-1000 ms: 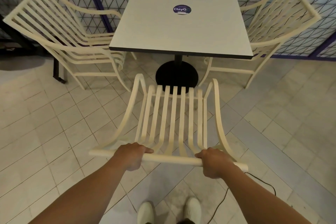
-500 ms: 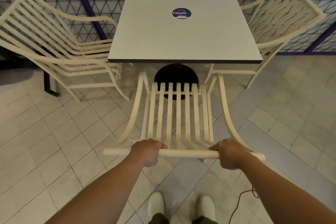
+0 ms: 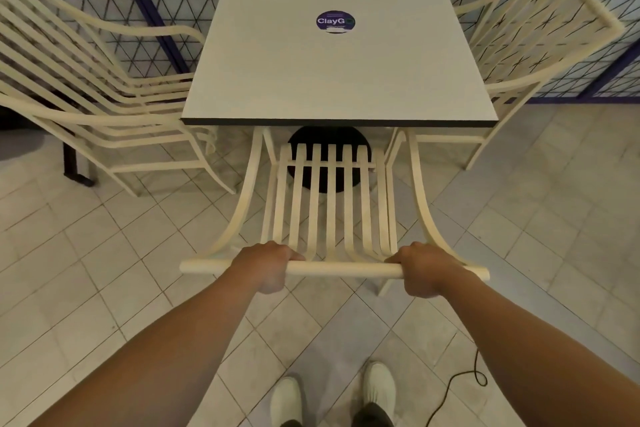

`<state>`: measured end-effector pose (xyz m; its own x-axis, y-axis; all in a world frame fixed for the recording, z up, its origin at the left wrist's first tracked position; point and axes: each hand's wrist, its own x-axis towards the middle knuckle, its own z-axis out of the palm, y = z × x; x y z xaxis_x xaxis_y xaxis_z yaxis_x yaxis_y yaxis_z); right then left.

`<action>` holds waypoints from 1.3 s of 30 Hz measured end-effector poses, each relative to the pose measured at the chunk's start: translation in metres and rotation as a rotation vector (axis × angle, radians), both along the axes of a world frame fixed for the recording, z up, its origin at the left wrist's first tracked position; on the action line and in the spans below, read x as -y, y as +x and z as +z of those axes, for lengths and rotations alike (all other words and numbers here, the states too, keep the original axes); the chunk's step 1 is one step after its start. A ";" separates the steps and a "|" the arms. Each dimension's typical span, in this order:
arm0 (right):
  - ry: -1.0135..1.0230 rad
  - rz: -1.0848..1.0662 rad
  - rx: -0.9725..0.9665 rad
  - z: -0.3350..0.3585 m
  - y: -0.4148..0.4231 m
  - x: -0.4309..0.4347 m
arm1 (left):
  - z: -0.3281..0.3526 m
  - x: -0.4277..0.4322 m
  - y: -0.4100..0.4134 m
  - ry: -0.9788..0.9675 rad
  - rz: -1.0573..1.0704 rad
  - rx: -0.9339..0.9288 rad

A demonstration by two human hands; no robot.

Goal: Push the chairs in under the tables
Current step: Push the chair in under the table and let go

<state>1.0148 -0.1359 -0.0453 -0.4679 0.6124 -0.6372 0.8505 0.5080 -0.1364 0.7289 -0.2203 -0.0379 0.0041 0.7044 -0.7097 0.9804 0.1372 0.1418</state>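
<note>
A cream slatted chair (image 3: 330,204) stands in front of me, its back toward me. Both hands grip its top rail: my left hand (image 3: 266,265) left of centre, my right hand (image 3: 427,269) toward the right end. The front of the chair's arms reaches under the near edge of the square grey table (image 3: 332,80). The table has a round purple sticker (image 3: 335,21) and a black round base (image 3: 329,156) seen through the slats. The chair's front legs are hidden under the tabletop.
Two more cream chairs flank the table, one on the left (image 3: 97,97) and one on the right (image 3: 530,38). A wire-mesh railing (image 3: 145,21) runs behind. A black cable (image 3: 460,388) lies on the tiled floor near my right shoe (image 3: 379,388).
The chair has slid forward toward the table, its arm fronts now under the near edge. I have stepped closer; both hands kept their hold on the rail.
</note>
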 end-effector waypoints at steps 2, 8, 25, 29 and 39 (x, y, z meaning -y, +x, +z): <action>0.000 -0.007 0.002 -0.001 0.000 -0.008 | 0.000 -0.008 0.000 0.002 0.007 -0.001; -0.014 -0.017 0.008 -0.001 -0.004 -0.026 | -0.002 -0.022 -0.003 0.011 0.005 -0.016; -0.029 -0.020 -0.047 0.003 0.003 -0.041 | 0.012 -0.029 -0.027 -0.029 -0.023 -0.039; -0.025 -0.031 -0.068 0.004 0.006 -0.036 | 0.015 -0.024 -0.026 -0.043 -0.039 -0.020; -0.015 -0.057 -0.115 -0.007 0.006 -0.026 | 0.019 -0.016 -0.024 -0.034 -0.051 -0.017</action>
